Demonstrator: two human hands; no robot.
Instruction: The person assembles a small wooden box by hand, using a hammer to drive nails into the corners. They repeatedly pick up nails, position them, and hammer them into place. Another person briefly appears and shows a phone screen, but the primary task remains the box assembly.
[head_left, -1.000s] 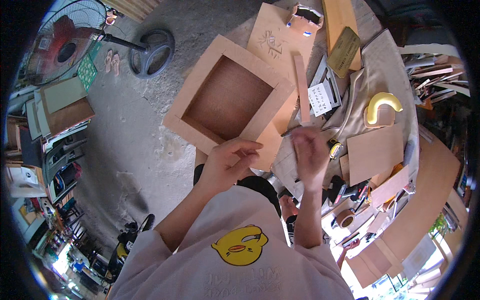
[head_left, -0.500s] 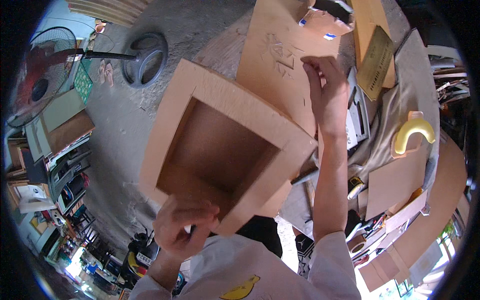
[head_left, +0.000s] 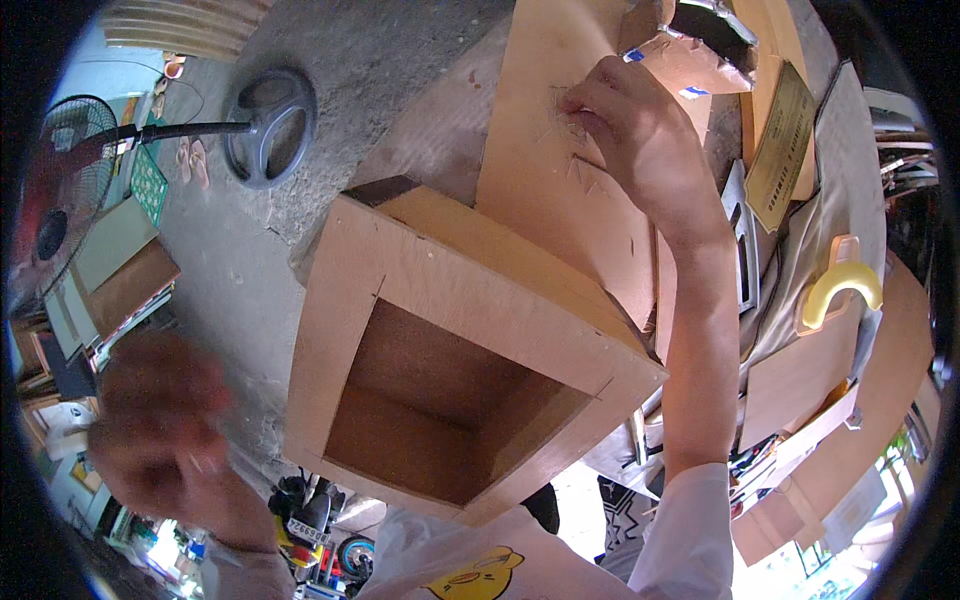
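Note:
A plywood box (head_left: pixel 505 262) with a rectangular opening in its front frame stands in front of my body, its open side turned up toward me. Beyond it, a flat wooden board (head_left: pixel 528 75) carries several loose thin nails (head_left: pixel 580 172). My right hand (head_left: pixel 630 115) is over these nails with fingers curled and pressed together; whatever lies between the fingertips is hidden. Off the box's left side, my left hand (head_left: pixel 165 430) hangs in the air, smeared by motion, so its fingers cannot be read.
A torn cardboard container (head_left: pixel 690 62) sits at the board's far end. To the right are a gold plate (head_left: pixel 783 150), a yellow curved handle (head_left: pixel 842 292) and brown panels (head_left: pixel 800 375). A fan (head_left: pixel 65 190) with a round grey base (head_left: pixel 268 128) lies at the left.
My left hand has left the box's near edge and swung left. My right hand has shifted over the nails. The box has tipped, showing more of its far side.

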